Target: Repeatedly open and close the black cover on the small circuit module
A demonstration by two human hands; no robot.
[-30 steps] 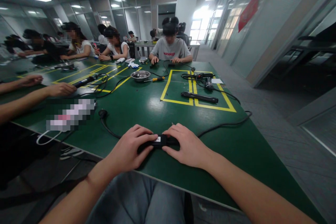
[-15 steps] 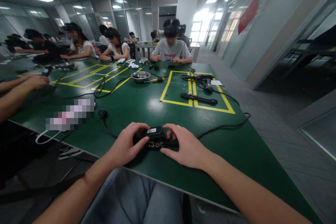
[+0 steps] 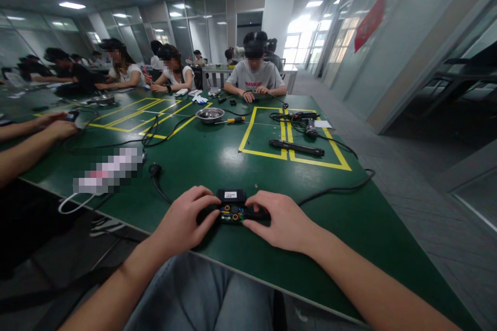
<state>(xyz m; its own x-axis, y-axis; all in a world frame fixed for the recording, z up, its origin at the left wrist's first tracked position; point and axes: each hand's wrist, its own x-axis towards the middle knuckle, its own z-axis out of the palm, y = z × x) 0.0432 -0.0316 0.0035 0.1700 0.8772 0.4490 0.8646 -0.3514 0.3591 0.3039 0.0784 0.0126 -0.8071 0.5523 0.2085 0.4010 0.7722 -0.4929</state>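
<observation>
Near the table's front edge lies an opened black electronic box whose circuit board [image 3: 232, 213] faces up, with copper-coloured coils on it. Its black cover [image 3: 230, 196], bearing a white label, rests just behind the board. My left hand [image 3: 189, 219] pinches the left end of the board, thumb in front and fingers behind. At the opposite end my right hand [image 3: 280, 221] curls its fingers and thumb round the board's right side, where a black cable runs off. The palms partly hide both ends.
A metal bowl [image 3: 210, 115] and a yellow-handled screwdriver [image 3: 232, 120] stand farther back. Black tools, one a long rod [image 3: 296, 148], lie around yellow tape squares. A plug [image 3: 155, 170] sits at left, near a blurred pinkish object [image 3: 112, 169]. Another person's hands [image 3: 58, 125] work farther left.
The labelled cover has come off the board and now sits behind it, baring the coils. My fingers have moved from the cover to the board's two ends.
</observation>
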